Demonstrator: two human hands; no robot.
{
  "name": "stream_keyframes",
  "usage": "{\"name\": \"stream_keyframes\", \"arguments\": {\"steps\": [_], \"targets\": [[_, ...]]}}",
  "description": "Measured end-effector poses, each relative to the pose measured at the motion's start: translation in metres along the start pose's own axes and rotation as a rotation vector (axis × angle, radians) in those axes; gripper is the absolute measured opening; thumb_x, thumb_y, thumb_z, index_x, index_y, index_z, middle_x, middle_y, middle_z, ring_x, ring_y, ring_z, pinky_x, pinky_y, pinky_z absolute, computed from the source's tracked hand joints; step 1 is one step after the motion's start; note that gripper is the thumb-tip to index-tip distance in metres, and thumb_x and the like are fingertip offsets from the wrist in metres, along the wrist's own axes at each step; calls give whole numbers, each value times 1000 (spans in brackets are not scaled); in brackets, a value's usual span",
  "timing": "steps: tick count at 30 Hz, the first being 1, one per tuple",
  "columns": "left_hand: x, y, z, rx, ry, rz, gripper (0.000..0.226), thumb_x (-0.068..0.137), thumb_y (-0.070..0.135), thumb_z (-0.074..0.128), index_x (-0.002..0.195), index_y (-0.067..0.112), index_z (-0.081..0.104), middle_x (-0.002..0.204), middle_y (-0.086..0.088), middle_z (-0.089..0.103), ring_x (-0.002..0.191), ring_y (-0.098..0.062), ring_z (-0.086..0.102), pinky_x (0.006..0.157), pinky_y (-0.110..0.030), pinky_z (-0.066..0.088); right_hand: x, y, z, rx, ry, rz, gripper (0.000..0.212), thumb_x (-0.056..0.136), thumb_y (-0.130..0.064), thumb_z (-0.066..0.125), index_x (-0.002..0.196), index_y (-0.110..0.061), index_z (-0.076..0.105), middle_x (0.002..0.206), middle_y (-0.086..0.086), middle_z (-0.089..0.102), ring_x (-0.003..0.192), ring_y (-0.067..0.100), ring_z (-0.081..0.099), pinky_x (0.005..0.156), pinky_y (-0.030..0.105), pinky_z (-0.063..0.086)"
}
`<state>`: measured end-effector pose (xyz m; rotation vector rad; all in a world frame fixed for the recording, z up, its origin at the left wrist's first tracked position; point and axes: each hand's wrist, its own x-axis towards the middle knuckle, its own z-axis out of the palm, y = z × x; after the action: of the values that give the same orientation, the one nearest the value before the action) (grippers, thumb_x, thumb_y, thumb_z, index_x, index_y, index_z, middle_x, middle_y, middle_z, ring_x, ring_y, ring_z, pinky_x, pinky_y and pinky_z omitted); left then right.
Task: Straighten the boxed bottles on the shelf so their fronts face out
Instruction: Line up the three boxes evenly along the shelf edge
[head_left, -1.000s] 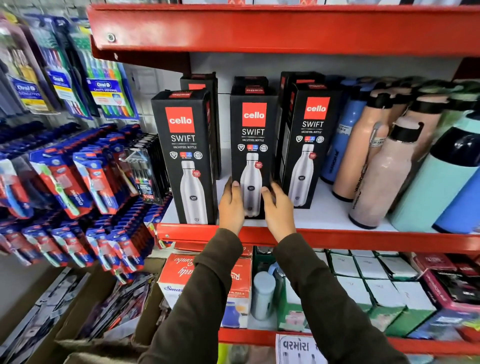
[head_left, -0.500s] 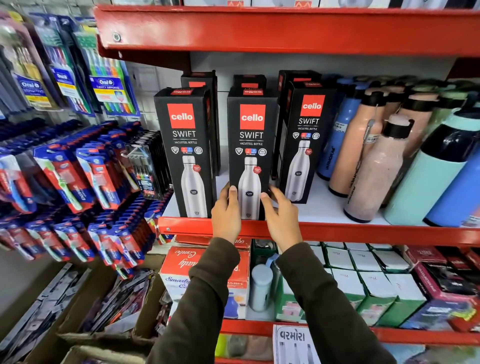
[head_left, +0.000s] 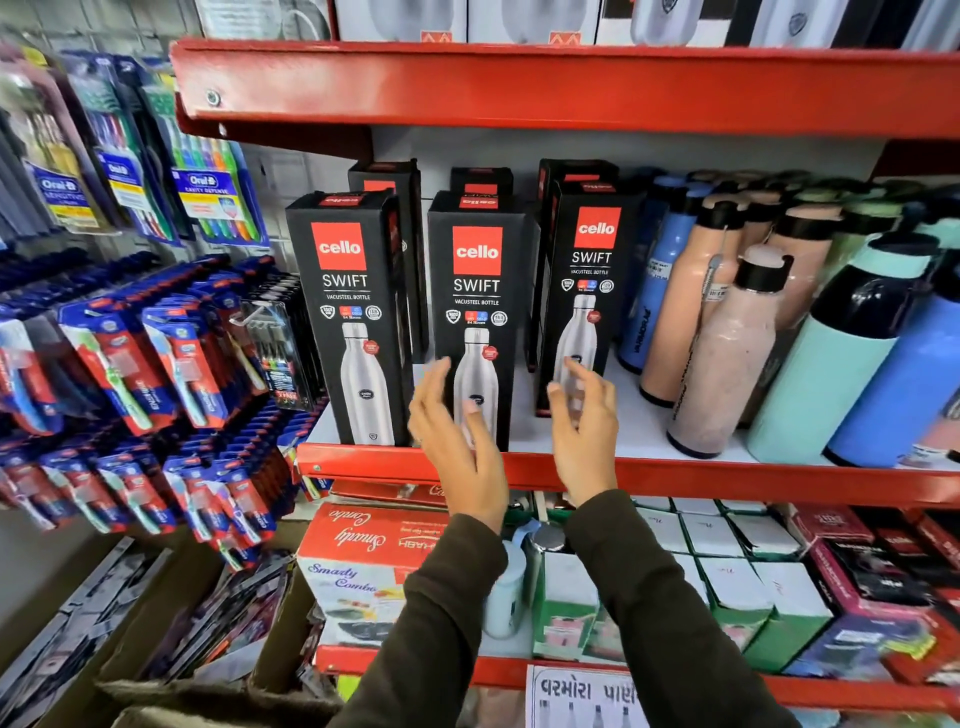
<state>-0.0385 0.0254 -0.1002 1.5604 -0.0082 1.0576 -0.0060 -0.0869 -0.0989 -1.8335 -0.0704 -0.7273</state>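
Middle Cello Swift box (head_left: 477, 312): upright at the shelf (head_left: 675, 475) front edge, front facing out
Left hand (head_left: 457, 441): fingers spread, holding nothing
Right hand (head_left: 584, 426): fingers spread, holding nothing

Bright, even shop light. Both hands (head_left: 514, 415) motion-blurred at frame centre. Toothbrush packs (head_left: 130, 374) smeared at left edge. Red shelf lip (head_left: 519, 88) bows with wide-angle distortion. Soft shadow under the upper shelf.

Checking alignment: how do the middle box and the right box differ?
The middle box faces squarely out at the shelf's front edge; the right box is turned, showing its left side, and sits further back. Both are upright black Cello Swift boxes. Neither hand grips one.
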Motion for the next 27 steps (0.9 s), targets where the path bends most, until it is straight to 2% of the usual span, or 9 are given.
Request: {"name": "stream_keyframes", "arguments": {"steps": [1,3,6,10,13,15,17,25,27], "targets": [[-4,6,6,2,-27,54,41,100,12,41,140,14,44,142,-1,45,137,-11,36,115,-24,24,6,3,-6,7,32,-5,35,97,-29,50,133,-26,50,125,-1,44,116,13,49,95,9,38],[-10,16,23,-32,-121,131,40,101,8,39,140,14,46,142,1,46,139,-8,35,117,-27,25,21,11,-15,21,72,5,38,97,-29,51,135,-26,47,128,-3,41,124,13,45,106,23,35],[-11,23,56,-139,-315,115,42,103,10,34,145,11,39,149,1,43,142,-6,34,118,-27,28,46,27,-25,26,65,70,47,97,-28,51,142,-20,39,146,7,37,137,21,38,115,39,32],[3,17,103,-137,-383,-39,49,104,14,33,152,8,25,159,0,28,144,-1,24,117,-12,18,70,43,-31,-26,-55,109,52,99,-19,47,147,-10,31,154,14,33,143,27,31,111,25,23],[19,11,127,-184,-356,-350,50,104,18,31,153,10,23,161,-6,27,146,-12,25,114,-16,19,80,51,-32,-10,-130,182,52,100,-16,45,148,-8,30,156,13,33,144,26,31,106,18,21],[29,4,136,-218,-329,-545,48,105,23,30,151,10,29,158,-10,32,147,-23,30,113,-20,22,83,53,-31,12,-162,204,49,100,-16,44,147,-7,33,154,12,36,143,26,33,106,19,23],[32,-2,139,-195,-346,-645,46,105,27,30,146,8,38,154,-14,39,143,-28,36,110,-25,25,84,55,-31,20,-177,208,47,100,-15,44,145,-7,36,151,12,41,140,27,39,103,20,27],[20,-6,127,-156,-303,-601,43,103,28,37,141,11,47,148,-9,49,139,-24,42,104,-21,27,77,58,-39,-6,-120,186,37,99,-17,46,134,-7,50,135,14,58,125,28,54,95,21,35],[14,-3,121,-134,-294,-569,42,103,29,39,139,11,50,144,-9,53,136,-23,45,103,-20,29,72,57,-42,0,-116,170,36,99,-17,48,133,-7,51,135,14,59,125,29,54,97,23,36]]}}
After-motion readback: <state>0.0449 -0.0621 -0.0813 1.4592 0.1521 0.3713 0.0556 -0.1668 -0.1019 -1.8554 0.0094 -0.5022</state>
